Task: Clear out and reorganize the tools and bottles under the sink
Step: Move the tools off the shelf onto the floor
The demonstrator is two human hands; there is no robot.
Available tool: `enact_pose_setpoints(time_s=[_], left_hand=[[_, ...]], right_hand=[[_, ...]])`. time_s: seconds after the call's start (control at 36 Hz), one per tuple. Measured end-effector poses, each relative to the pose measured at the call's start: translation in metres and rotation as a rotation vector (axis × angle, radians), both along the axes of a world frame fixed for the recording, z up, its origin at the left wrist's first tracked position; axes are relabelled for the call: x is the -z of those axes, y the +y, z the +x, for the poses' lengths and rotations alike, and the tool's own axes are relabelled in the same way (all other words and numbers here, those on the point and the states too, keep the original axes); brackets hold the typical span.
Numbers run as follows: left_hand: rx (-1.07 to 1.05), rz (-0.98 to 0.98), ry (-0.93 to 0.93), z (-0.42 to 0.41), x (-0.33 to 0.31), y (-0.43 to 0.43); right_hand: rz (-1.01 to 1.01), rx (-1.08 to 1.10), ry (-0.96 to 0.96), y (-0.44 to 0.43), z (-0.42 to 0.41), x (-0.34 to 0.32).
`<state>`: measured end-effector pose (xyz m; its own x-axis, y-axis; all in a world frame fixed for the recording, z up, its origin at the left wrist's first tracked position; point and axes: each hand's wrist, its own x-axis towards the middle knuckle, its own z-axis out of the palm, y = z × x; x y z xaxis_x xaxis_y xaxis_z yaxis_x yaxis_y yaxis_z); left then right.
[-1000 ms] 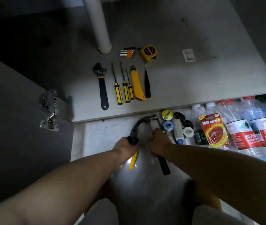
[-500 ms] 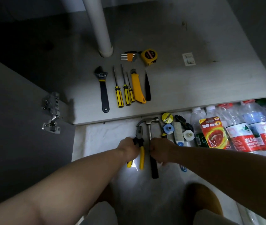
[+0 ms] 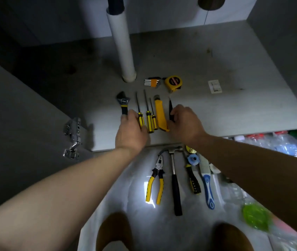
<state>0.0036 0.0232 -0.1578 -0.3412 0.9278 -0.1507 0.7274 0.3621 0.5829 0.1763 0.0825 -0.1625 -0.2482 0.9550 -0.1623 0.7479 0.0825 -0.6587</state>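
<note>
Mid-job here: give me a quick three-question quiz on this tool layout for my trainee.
1. True or false: the round yellow tape measure sits on the grey cabinet floor.
2. The black-handled steel claw hammer lies: A) on that cabinet floor; B) between the yellow-handled pliers and a black-and-yellow-handled tool; C) under the tape measure.
3. How many yellow-and-black screwdrivers lie between the black adjustable wrench and the yellow utility knife?
Key: 1 true; 2 B; 3 three.

A single head-worn wide-angle camera looks forward and steeply down, near, into the open cabinet base (image 3: 234, 109).
</note>
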Motion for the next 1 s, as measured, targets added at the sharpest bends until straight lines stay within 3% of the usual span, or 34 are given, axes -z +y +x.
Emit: enact_pose_setpoints(time_s=[0.14,0.33,0.47,0.61,0.75,0.89,1.0], left_hand=[[-0.094,-0.172,-0.012,0.000,0.007,0.022],[-0.118,-0.184,-0.029,-0.007,0.012,0.026],[-0.025,-0.063,-0.196,-0.010,0.016,-0.004],[0.127,-0.055,-0.308,-0.009,0.025,-0.048],[0.374,-0.171,-0.238,-0.013,0.039,-0.092],[0.518,-0.449,-0.123,-0.018,0.065,-0.122],[0.444,-0.658,-0.099,-0.020,0.083,-0.126]], right_hand=[[-0.108,0.024,-0.169,0.020,-0.032,0.004],[-0.115,0.076,-0.258,0.018,-0.044,0.007],[-0.085,0.117,-0.176,0.004,-0.024,-0.006],[-0.142,-0.047,0.042,-0.039,0.007,-0.017],[-0.435,-0.193,0.137,-0.087,0.030,-0.008],[-0.859,-0.227,-0.014,-0.121,0.036,0.023],[-0.931,-0.142,-0.173,-0.131,0.031,0.053]])
